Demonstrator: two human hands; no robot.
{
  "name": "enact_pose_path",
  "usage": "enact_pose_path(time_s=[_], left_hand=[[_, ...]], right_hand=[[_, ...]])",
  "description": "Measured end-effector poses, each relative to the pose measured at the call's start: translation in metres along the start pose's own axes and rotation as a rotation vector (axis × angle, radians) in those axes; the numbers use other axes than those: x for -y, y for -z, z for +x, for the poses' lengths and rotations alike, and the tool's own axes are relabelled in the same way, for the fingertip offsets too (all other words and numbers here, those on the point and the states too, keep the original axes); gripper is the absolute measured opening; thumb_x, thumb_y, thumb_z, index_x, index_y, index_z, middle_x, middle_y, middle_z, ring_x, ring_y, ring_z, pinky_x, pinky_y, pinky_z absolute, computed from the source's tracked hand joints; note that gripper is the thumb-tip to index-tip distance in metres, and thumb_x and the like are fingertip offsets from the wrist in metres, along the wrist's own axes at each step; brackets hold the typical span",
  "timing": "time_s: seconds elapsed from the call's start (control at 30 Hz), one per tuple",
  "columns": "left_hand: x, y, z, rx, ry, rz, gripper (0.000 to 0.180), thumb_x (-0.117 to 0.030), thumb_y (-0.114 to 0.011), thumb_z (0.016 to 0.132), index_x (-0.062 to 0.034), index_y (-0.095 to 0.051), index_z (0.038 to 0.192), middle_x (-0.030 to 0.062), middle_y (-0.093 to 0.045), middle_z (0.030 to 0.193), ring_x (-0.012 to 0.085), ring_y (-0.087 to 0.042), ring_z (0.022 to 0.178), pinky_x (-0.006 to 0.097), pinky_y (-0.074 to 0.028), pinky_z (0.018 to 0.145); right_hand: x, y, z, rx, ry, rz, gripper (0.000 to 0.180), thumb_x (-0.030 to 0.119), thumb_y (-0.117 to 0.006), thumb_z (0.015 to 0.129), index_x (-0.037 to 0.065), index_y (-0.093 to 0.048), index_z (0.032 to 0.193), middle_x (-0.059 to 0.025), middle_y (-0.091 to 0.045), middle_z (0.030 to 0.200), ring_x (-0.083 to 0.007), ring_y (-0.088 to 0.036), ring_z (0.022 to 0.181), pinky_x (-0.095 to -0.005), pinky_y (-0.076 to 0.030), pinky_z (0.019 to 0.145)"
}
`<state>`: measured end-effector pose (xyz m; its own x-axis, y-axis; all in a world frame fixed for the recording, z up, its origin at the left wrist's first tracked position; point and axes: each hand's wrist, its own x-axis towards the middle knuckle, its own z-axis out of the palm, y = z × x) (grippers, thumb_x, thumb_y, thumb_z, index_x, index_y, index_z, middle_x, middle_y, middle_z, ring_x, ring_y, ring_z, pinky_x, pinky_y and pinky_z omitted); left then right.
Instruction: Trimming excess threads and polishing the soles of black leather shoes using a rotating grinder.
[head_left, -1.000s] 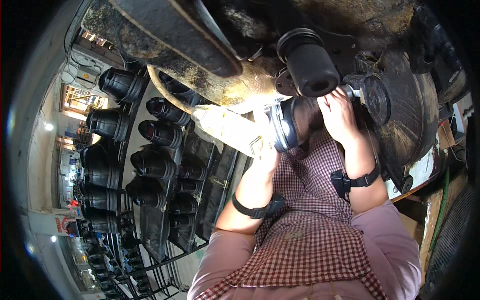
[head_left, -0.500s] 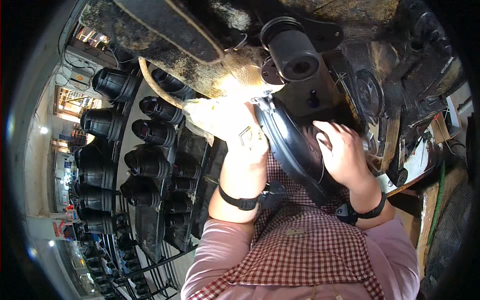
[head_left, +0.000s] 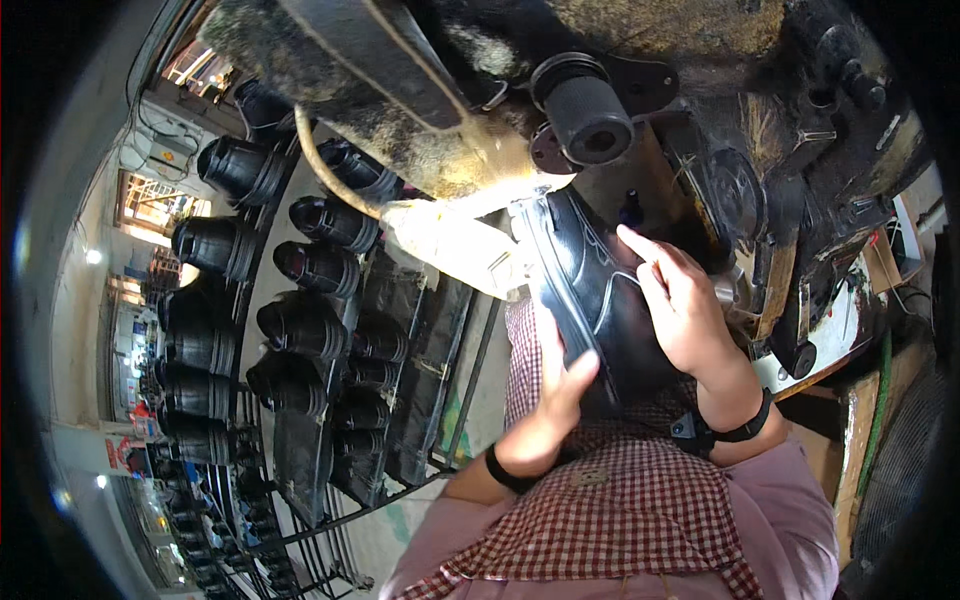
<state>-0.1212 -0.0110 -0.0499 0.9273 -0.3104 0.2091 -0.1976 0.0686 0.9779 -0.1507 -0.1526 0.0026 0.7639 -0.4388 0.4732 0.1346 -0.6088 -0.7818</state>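
Overhead, big grimy black workshop machine [head_left: 700, 110] with dark cylindrical spindle [head_left: 585, 105] fills top of view. Left, wheeled metal rack [head_left: 300, 400] loaded with rows of black boots [head_left: 300, 265]. Centre, glossy black leather boot upper [head_left: 590, 290] sits just under spindle, over checked apron. Left hand [head_left: 560, 385] grips its lower edge; right hand [head_left: 685, 305] lies on its side, fingers spread. Step, by look: positioning upper at machine. Next likely needs firm two-handed hold, careful alignment with spindle.

A glossy black leather boot upper [head_left: 590, 290] with pale decorative stitching stands tilted, its top end at the lit machine. It rests against the checked apron.
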Motion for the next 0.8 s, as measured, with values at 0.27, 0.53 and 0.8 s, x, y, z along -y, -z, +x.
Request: enact_pose_path(time_s=[0.27,0.53,0.8], left_hand=[[-0.044,0.027,0.026,0.269,0.057,-0.390,0.090,-0.036,-0.057,0.079,0.0087,-0.017,0.146,0.0229,-0.037,0.142,0.0289,-0.044,0.127,0.038,-0.034,0.106],[-0.065,0.044,0.065,0.236,0.130,-0.130,0.065,-0.022,-0.050,0.084,0.0103,-0.036,0.139,0.0164,-0.047,0.138,0.0216,-0.047,0.125,0.032,-0.033,0.106],[-0.044,0.052,0.106,0.259,0.043,-0.097,0.056,-0.009,-0.052,0.089,0.0042,-0.036,0.141,0.0132,-0.055,0.126,0.0175,-0.055,0.110,0.029,-0.044,0.094]], right_hand=[[0.006,0.005,-0.007,-0.011,-0.216,0.489,0.033,0.013,-0.036,0.102,-0.005,-0.058,0.117,-0.0173,-0.061,0.120,-0.0238,-0.057,0.114,-0.0315,-0.040,0.100],[-0.007,0.002,-0.019,0.039,-0.137,0.275,0.038,0.019,-0.028,0.104,0.006,-0.053,0.131,-0.0111,-0.050,0.138,-0.0214,-0.048,0.126,-0.0426,-0.019,0.112],[-0.020,-0.008,-0.015,-0.001,-0.098,0.298,0.039,0.018,-0.030,0.103,0.004,-0.048,0.135,-0.0130,-0.045,0.143,-0.0235,-0.046,0.128,-0.0406,-0.023,0.109]])
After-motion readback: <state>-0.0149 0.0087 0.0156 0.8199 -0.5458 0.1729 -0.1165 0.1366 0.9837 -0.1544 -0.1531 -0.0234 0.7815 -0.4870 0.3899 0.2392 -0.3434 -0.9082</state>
